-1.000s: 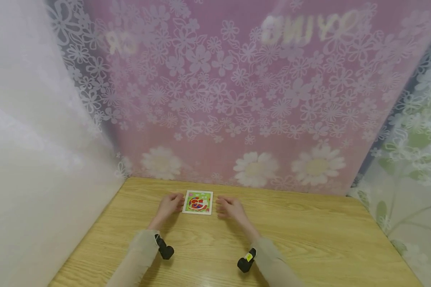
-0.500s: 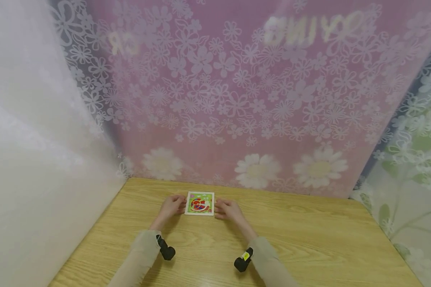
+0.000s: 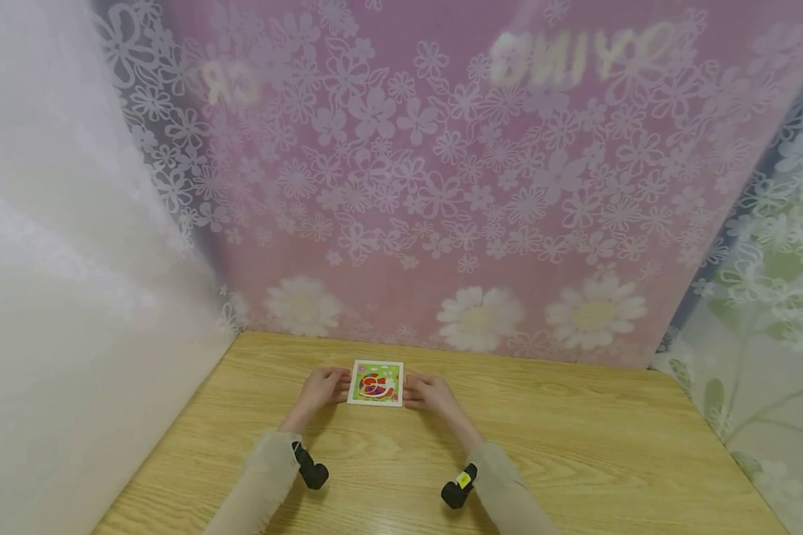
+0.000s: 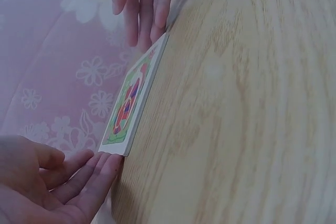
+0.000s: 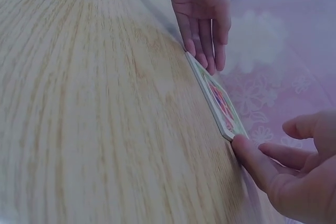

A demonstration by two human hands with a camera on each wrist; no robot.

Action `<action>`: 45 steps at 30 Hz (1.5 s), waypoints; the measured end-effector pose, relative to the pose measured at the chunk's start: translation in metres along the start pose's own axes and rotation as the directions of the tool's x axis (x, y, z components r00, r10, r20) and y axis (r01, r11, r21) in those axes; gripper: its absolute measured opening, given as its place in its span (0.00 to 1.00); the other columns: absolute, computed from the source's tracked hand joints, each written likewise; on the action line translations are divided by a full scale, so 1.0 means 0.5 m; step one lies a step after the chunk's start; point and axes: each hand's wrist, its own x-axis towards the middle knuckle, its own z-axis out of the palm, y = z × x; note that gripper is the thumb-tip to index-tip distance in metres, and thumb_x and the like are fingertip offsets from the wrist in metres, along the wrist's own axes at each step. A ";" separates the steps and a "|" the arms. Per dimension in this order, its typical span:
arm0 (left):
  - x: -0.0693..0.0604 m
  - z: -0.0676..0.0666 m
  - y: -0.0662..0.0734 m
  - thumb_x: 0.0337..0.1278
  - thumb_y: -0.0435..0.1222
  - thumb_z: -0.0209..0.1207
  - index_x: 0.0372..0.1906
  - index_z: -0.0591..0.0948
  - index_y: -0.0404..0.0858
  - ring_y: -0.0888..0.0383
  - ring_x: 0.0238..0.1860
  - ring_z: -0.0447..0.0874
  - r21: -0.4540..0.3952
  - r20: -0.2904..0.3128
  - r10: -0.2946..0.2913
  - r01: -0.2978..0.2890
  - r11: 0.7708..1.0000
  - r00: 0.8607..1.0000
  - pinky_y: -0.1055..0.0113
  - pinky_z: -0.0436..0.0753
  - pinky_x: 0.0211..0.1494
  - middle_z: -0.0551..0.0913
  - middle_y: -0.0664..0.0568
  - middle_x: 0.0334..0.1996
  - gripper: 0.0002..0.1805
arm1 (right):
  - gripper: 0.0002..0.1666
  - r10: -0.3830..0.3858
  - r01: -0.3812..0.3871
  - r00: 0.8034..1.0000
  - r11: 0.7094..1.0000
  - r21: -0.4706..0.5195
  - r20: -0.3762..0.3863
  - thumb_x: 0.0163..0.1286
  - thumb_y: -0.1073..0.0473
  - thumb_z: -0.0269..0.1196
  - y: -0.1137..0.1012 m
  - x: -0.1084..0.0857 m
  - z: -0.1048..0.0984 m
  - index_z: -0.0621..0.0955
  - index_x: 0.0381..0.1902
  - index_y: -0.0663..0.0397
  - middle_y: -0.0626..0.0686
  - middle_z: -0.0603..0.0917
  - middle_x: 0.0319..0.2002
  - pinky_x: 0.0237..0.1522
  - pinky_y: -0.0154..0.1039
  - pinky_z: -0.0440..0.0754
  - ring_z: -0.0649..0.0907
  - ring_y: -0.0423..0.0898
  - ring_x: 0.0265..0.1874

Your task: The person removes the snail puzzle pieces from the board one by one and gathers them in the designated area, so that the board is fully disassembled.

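Note:
A small square puzzle board [image 3: 376, 383] with a white border and a red and purple snail picture on green lies flat on the wooden table. My left hand [image 3: 325, 387] touches its left edge with nearly straight fingertips. On the opposite side, my right hand [image 3: 432, 394] has its extended fingers against the right edge. In the left wrist view, the fingers [image 4: 94, 182] meet the near edge of the board [image 4: 128, 103], with the thumb held off it. The right wrist view has a fingertip [image 5: 242, 142] at the board's corner, thumb apart.
The wooden table [image 3: 575, 438] stretches to the right and toward me. A pink flowered curtain [image 3: 401, 186] hangs along its back edge, a whitish sheet [image 3: 73, 260] on the left and a leafy curtain [image 3: 776, 297] on the right. Black wrist cameras sit on both sleeves.
My right hand has come in from a gap to touch the board's right edge. The board and left hand have shifted slightly right and toward me in the head view.

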 end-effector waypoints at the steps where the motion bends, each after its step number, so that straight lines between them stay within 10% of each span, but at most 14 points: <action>1: -0.001 0.001 -0.001 0.82 0.33 0.42 0.62 0.76 0.20 0.40 0.55 0.83 -0.006 0.006 -0.002 0.002 1.000 1.000 0.57 0.88 0.48 0.81 0.29 0.54 0.21 | 0.26 0.001 -0.001 1.000 1.000 -0.003 -0.004 0.81 0.63 0.50 0.000 -0.002 -0.001 0.69 0.65 0.82 0.76 0.81 0.53 0.48 0.45 0.88 0.87 0.59 0.47; 45: -0.037 0.101 0.011 0.79 0.33 0.47 0.57 0.78 0.19 0.47 0.46 0.88 -0.022 0.060 0.016 -0.015 1.000 0.998 0.60 0.89 0.43 0.85 0.32 0.47 0.20 | 0.23 0.035 -0.042 0.994 0.998 -0.057 -0.107 0.79 0.64 0.52 0.004 -0.087 -0.070 0.74 0.59 0.83 0.76 0.75 0.62 0.51 0.46 0.86 0.85 0.62 0.52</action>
